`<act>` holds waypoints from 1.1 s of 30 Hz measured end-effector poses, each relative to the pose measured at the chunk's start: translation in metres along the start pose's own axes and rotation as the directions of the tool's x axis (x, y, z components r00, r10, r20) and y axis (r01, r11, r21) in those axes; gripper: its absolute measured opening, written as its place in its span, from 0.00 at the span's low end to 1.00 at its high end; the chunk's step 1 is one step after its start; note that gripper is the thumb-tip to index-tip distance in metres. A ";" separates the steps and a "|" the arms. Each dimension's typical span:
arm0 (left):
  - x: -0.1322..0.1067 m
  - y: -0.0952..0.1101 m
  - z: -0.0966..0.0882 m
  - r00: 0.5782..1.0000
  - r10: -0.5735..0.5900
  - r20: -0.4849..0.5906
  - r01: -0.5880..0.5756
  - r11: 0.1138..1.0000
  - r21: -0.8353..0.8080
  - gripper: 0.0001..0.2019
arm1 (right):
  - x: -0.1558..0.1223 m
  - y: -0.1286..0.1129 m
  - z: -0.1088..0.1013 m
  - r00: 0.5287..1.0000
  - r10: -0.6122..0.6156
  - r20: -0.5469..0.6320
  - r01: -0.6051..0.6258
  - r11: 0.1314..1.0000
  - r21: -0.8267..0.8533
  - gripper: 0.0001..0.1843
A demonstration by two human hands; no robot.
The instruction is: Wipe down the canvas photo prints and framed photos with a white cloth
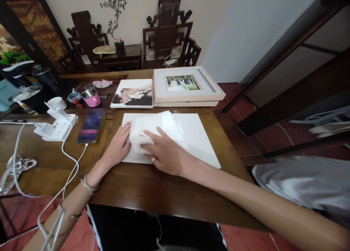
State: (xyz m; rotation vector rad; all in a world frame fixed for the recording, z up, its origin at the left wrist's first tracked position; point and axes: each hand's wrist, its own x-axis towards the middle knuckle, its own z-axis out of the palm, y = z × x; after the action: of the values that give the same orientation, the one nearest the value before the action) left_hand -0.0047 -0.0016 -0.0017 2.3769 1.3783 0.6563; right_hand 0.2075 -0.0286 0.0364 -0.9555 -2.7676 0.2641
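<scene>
Both forearms are bare. The right hand carries one narrow, silver-coloured ring on a finger. A thin, pale bracelet encircles the left wrist. The lower garment is black, with a white stripe at each outer side. A slim, pale cord lies at its centre front.
</scene>
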 end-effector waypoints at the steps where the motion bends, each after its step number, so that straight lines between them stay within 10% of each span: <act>1: 0.000 0.000 0.000 1.000 -0.005 -0.004 0.005 1.000 0.002 0.26 | 0.003 0.004 0.001 1.000 0.012 -0.020 -0.012 1.000 -0.012 0.17; 12: -0.001 0.004 0.001 0.999 -0.037 -0.031 0.037 0.999 0.002 0.24 | 0.061 0.038 0.001 0.980 0.176 -0.095 -0.185 0.979 -0.091 0.20; 24: -0.001 0.002 0.002 0.999 -0.031 -0.028 0.031 0.999 -0.028 0.24 | 0.033 0.036 0.002 0.988 0.157 -0.009 -0.157 0.988 0.008 0.18; 33: -0.004 0.004 0.000 0.962 -0.054 -0.267 -0.006 0.976 -0.218 0.26 | 0.064 0.041 -0.002 0.991 0.105 -0.083 -0.110 0.992 -0.060 0.19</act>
State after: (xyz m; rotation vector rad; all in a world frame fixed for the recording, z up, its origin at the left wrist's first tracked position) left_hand -0.0035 -0.0073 -0.0003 2.1540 1.3577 1.1014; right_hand 0.1823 0.0433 0.0369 -1.1082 -2.6716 0.1508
